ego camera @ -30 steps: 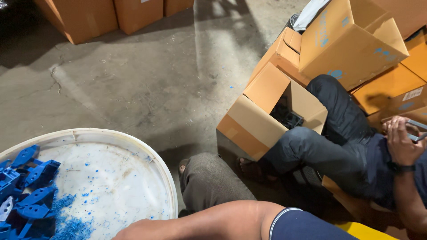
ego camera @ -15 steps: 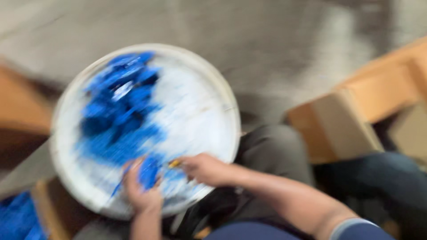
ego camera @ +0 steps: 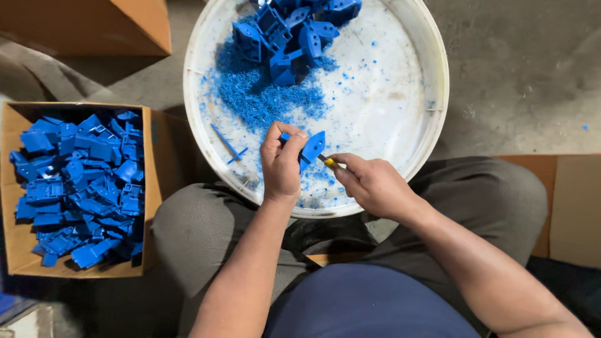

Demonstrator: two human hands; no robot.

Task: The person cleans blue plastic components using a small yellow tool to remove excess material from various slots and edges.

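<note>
The blue plastic part (ego camera: 311,148) is a small moulded piece, flat and roughly pointed at its upper right end, of the same bright blue as every other piece in view. It is held just above the near rim of a wide white tub (ego camera: 438,75), over the tub's floor.

Inside the tub, towards its far side, lies a heap of blue moulded parts (ego camera: 294,28), and between that heap and the held part spreads a drift of fine blue shavings (ego camera: 263,100). A thin blue strip (ego camera: 226,144) lies on the tub floor, left of the held part. Left of the tub stands an open cardboard box (ego camera: 12,188) filled with more blue parts (ego camera: 81,181). Beyond that box, at the tub's far left, is another cardboard box (ego camera: 94,25). Right of the tub, folded cardboard (ego camera: 573,206) lies on the grey concrete floor. The person's knees, in grey trousers, sit against the tub's near rim. Nothing covers the held part apart from the fingers around it.

The left hand (ego camera: 282,166) is closed on the part, thumb and fingertips pinching its left end so that the pointed end stands free to the right. The right hand (ego camera: 372,184) is closed around a small tool with a yellow handle (ego camera: 328,162), whose tip meets the part's lower right edge; whether it has a blade I cannot tell.
</note>
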